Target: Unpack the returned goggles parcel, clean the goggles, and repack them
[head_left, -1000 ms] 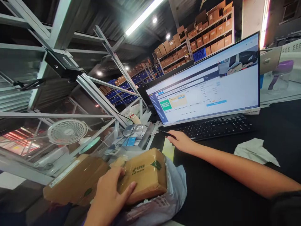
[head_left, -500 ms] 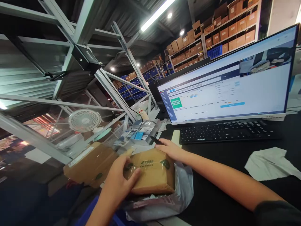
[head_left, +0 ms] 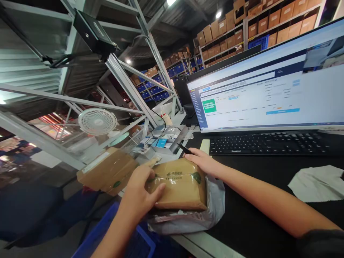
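"At the near end of the arms, what is the position?"

"Left hand [head_left: 141,188]: thumb and forefinger lie spread over the left end of the cardboard box [head_left: 182,195]; remaining fingers hidden, firmness of grip cannot be told. Right hand [head_left: 201,161]: pinching a dark pen-like tool [head_left: 185,148] just above the box's far right corner."

"How does the box lie between them?"

"Directly right of the left hand, long axis running roughly left to right. Left hand on it; right hand close by, tool pointing away and leftward."

"Edges and room?"

"Box sits on a grey plastic bag [head_left: 217,200] by the worktop [head_left: 249,211] edge; a blue crate [head_left: 146,238] stands below. Second carton [head_left: 107,172] close on the left. Beyond, the keyboard [head_left: 263,143] and monitor [head_left: 242,96] bound the far side. Open room: bare black surface to the right, as far as the crumpled paper [head_left: 317,182]."
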Tool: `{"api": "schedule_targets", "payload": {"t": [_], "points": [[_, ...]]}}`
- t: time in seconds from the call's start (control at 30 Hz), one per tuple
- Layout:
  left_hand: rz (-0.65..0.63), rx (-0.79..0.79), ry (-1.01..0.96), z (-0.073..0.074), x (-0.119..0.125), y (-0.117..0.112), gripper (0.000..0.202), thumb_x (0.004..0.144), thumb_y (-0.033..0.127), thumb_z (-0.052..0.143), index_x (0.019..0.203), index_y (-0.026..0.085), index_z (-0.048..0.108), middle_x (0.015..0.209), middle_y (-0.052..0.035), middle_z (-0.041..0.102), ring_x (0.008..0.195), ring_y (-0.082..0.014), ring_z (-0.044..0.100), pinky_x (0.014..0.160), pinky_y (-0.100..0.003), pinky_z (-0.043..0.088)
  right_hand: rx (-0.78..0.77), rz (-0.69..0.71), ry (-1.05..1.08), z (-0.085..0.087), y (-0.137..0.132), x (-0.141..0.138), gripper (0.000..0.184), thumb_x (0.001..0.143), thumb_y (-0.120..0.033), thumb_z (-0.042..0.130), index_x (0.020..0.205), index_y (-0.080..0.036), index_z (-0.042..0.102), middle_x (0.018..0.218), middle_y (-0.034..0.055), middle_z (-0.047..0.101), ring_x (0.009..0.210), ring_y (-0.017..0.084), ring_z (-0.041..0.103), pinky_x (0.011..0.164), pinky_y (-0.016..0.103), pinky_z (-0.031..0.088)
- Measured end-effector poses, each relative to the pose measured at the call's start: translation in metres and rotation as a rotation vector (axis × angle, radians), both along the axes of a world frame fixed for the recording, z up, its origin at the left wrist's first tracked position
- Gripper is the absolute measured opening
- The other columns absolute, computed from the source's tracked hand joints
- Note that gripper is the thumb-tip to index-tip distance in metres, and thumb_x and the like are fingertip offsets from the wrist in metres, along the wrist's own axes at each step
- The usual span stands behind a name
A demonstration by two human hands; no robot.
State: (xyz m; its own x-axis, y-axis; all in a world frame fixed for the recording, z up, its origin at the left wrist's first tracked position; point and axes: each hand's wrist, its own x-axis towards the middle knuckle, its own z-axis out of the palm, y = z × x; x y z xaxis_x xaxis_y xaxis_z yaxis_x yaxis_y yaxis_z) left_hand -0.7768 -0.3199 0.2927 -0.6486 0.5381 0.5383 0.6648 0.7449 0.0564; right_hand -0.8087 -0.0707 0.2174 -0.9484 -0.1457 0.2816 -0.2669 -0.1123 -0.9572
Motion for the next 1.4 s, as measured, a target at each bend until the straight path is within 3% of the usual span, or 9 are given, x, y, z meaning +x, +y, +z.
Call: {"api": "schedule_targets", "payload": {"t": [0.4,0.53,0.63,0.8,0.93,1.03,1.13,1.23,1.4], "points": [[-0.013,0.014,-0.021,-0.003,0.009,0.001,0.026,0.086,0.045,0.055,0.085,0.02,0.049,0.085,-0.0058,0.053,0.082,-0.0233,0.049,0.073,-0.035,0.044,-0.014,0.022,-0.059,0.0,-0.001,0.006,0.045,0.08,-0.062,0.063,0.094,-0.019,0.061,0.086,0.0009,0.058,0.077,0.018,0.051,0.071,0.029,0.04],[0.099,0.008,0.004,0.0,0.008,-0.012,0.036,0.082,0.049,0.063,0.095,0.017,0.056,0.102,-0.0113,0.054,0.098,-0.0289,0.052,0.086,-0.042,0.046,-0.009,-0.012,-0.076,0.0,0.0,0.006,0.049,0.078,-0.066,0.064,0.094,-0.019,0.062,0.087,0.0015,0.059,0.079,0.019,0.053,0.072,0.03,0.041],[0.219,-0.035,0.039,-0.007,0.01,-0.03,0.041,0.083,0.05,0.063,0.104,0.015,0.061,0.11,-0.0145,0.057,0.105,-0.0333,0.053,0.093,-0.049,0.045,0.03,-0.06,-0.076,0.0,0.001,0.005,0.05,0.078,-0.067,0.062,0.092,-0.019,0.063,0.084,0.0016,0.058,0.077,0.019,0.051,0.071,0.03,0.042],[0.196,-0.005,-0.049,-0.025,0.018,-0.046,0.054,0.087,0.044,0.061,0.132,0.016,0.051,0.127,-0.0161,0.056,0.116,-0.0323,0.052,0.102,-0.049,0.042,0.05,-0.08,-0.054,-0.003,0.001,0.006,0.05,0.08,-0.068,0.06,0.09,-0.019,0.064,0.083,0.0021,0.059,0.076,0.019,0.052,0.068,0.03,0.042],[0.238,0.144,-0.157,-0.021,0.011,-0.046,0.053,0.079,0.047,0.066,0.121,0.018,0.051,0.117,-0.0138,0.059,0.109,-0.0318,0.055,0.097,-0.048,0.044,0.039,-0.06,-0.043,-0.005,-0.001,0.009,0.047,0.083,-0.066,0.06,0.093,-0.02,0.063,0.082,0.001,0.058,0.074,0.018,0.05,0.066,0.028,0.041],[0.159,0.351,-0.393,-0.013,-0.003,-0.047,0.041,0.079,0.048,0.06,0.105,0.02,0.048,0.092,-0.0046,0.061,0.086,-0.0237,0.059,0.079,-0.037,0.048,0.034,-0.041,-0.033,-0.007,-0.001,0.011,0.044,0.087,-0.063,0.059,0.095,-0.02,0.063,0.082,0.0007,0.058,0.074,0.017,0.05,0.065,0.027,0.041],[0.067,0.544,-0.509,-0.011,-0.013,-0.048,0.032,0.078,0.047,0.057,0.091,0.021,0.045,0.068,0.0045,0.052,0.065,-0.0158,0.053,0.066,-0.028,0.043,0.025,-0.04,-0.025,-0.009,-0.001,0.01,0.041,0.088,-0.061,0.059,0.094,-0.021,0.064,0.082,0.0013,0.058,0.075,0.018,0.05,0.066,0.028,0.041],[0.063,0.633,-0.363,-0.014,-0.012,-0.048,0.025,0.077,0.042,0.059,0.087,0.02,0.052,0.065,0.0048,0.052,0.059,-0.0132,0.05,0.06,-0.025,0.039,0.027,-0.05,-0.017,-0.009,-0.001,0.009,0.041,0.088,-0.061,0.059,0.092,-0.021,0.064,0.081,0.0015,0.058,0.073,0.018,0.05,0.065,0.028,0.042],[0.034,0.521,0.152,-0.021,-0.005,-0.046,0.016,0.082,0.026,0.061,0.068,0.019,0.059,0.064,0.0003,0.057,0.06,-0.0135,0.053,0.06,-0.026,0.041,0.049,-0.08,-0.024,-0.006,-0.006,0.008,0.046,0.083,-0.065,0.061,0.09,-0.02,0.064,0.078,0.0013,0.058,0.07,0.018,0.05,0.062,0.028,0.04]]}}
